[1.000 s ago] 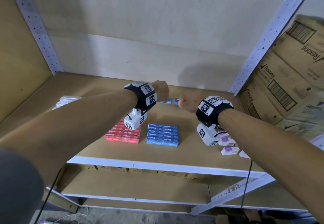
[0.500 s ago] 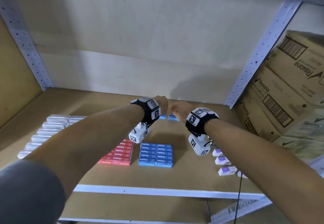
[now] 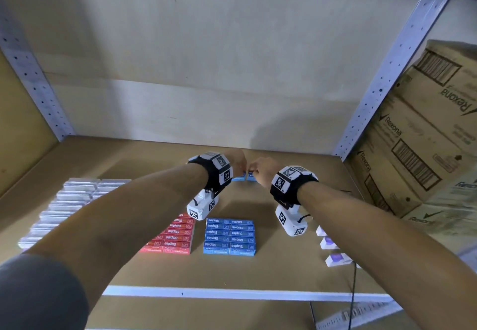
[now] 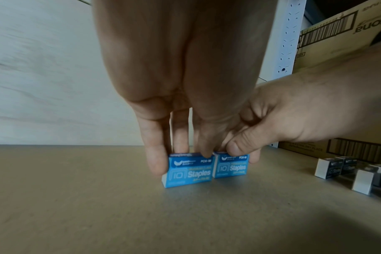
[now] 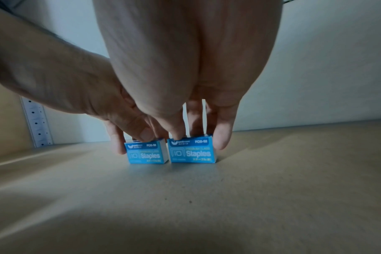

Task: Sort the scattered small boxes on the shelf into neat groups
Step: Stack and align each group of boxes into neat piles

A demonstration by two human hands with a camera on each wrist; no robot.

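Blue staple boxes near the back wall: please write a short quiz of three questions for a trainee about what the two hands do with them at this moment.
1. True or false: the left hand and the right hand each grip one blue box, both standing on the shelf.
2. Multiple choice: directly left of the blue group lies A) a red group, B) a green group, C) a carton.
3. Fill in: the word printed large on the left box and the right box is ____.

Key: 1 true; 2 A, the red group; 3 Staples.
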